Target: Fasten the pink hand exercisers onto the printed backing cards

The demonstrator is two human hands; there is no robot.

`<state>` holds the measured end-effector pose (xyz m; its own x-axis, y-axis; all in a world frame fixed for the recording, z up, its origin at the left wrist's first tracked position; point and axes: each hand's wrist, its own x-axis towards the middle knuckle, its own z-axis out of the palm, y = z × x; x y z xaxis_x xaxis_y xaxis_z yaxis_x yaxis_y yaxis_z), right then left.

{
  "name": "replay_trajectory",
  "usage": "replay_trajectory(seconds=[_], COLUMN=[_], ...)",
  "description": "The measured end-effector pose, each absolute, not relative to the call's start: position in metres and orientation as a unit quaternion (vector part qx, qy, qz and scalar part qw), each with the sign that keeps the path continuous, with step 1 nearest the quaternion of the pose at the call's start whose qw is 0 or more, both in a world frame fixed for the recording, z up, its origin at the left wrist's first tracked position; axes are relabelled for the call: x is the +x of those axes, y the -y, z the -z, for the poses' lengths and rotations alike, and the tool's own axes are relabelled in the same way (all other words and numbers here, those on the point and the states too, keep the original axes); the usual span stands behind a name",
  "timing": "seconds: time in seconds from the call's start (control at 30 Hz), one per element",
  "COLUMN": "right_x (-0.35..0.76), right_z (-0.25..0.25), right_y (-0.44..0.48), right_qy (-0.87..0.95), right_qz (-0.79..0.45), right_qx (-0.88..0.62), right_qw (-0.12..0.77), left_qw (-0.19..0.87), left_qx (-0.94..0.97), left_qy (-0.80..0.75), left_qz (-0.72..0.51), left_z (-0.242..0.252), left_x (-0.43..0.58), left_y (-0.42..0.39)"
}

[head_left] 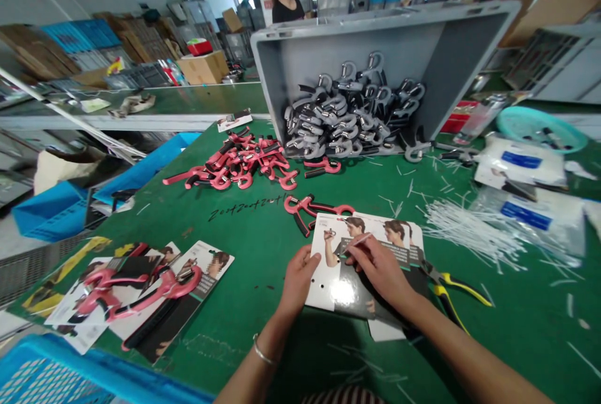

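My left hand (299,275) grips the left edge of a printed packaging card (323,266), thumb on its face. This card lies over several similar cards fanned out to the right. My right hand (378,266) rests over it, fingers closed on a slim pale stick (359,242) whose kind I cannot make out. Just beyond the cards lies a pink and black hand grip exerciser (305,207). Diagonal cutters (441,282) with yellow and black handles sit at the cards' right edge.
A tipped grey crate (436,59) holds many grey hand grips (347,116). Pink ones (244,160) are piled left of it. Carded grips (159,294) lie at left, above a blue basket (94,372). White cable ties (469,228) and plastic bags (530,210) are at right. A person (286,9) stands behind.
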<state>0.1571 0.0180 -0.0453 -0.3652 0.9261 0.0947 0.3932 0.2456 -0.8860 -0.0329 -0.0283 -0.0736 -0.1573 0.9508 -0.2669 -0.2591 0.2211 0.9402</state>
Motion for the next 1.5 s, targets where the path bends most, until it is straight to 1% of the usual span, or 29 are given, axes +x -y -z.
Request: replay_trajectory(seconds=[0.1, 0.23, 0.33, 0.47, 0.6, 0.93, 1.2, 1.33, 1.4, 1.5], right_x=[0.164, 0.172, 0.172, 0.171, 0.173, 0.178, 0.178, 0.178, 0.179, 0.181], right_z=[0.039, 0.037, 0.045, 0.053, 0.051, 0.051, 0.048, 0.05, 0.051, 0.051], right_y=[-0.025, -0.037, -0.043, -0.044, -0.043, -0.043, -0.042, -0.044, -0.046, -0.047], right_qy=[0.751, 0.747, 0.769, 0.765, 0.757, 0.733, 0.715, 0.694, 0.682, 0.672], right_qz=[-0.37, -0.348, -0.336, -0.344, -0.359, -0.402, -0.412, -0.44, -0.457, -0.481], right_qx=[-0.434, -0.447, -0.429, -0.427, -0.424, -0.406, -0.425, -0.428, -0.424, -0.403], right_qw=[0.333, 0.35, 0.333, 0.337, 0.344, 0.368, 0.371, 0.376, 0.382, 0.393], left_qw=[0.557, 0.55, 0.577, 0.609, 0.643, 0.54, 0.517, 0.509, 0.491, 0.431], left_qx=[0.33, 0.333, 0.291, 0.231, 0.231, 0.44, 0.49, 0.514, 0.538, 0.6], left_qy=[-0.519, -0.52, -0.524, -0.48, -0.498, -0.564, -0.582, -0.584, -0.585, -0.583], left_qz=[-0.558, -0.563, -0.556, -0.588, -0.534, -0.444, -0.391, -0.37, -0.356, -0.336], left_z=[0.057, 0.046, 0.056, 0.072, 0.077, 0.078, 0.066, 0.06, 0.055, 0.045], left_x=[-0.025, -0.017, -0.018, -0.019, -0.013, -0.023, -0.027, -0.023, -0.021, -0.018], left_y=[0.019, 0.003, 0.0, 0.005, 0.007, -0.013, -0.024, -0.024, -0.025, -0.023])
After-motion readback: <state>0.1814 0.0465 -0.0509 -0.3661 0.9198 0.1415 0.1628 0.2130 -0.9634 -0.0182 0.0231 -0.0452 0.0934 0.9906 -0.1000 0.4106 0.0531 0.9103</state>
